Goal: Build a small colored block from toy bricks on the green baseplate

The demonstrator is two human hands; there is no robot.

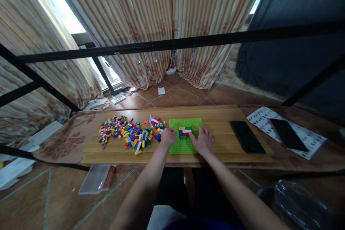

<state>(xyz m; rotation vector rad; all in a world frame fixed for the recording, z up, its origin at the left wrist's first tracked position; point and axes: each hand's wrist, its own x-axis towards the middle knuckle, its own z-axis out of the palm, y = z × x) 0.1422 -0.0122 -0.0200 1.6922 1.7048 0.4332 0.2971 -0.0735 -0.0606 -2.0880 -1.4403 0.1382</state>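
Observation:
A green baseplate (185,148) lies on the wooden board, with a small build of toy bricks (185,132) on it in yellow, blue, white, red and green. My left hand (169,137) is closed at the plate's left edge, beside the loose bricks; what its fingers hold, if anything, is hidden. My right hand (202,141) rests over the plate's right side with fingers apart, its thumb at the red brick of the build. To the left spreads a pile of larger loose bricks (137,134) in many colours.
Further left lies a heap of small colourful pieces (113,127). A black phone (246,136) sits on the board's right, and another dark slab (288,134) on a printed sheet (261,116). A black metal bar (161,45) crosses beyond the board. A clear plastic box (94,179) stands below.

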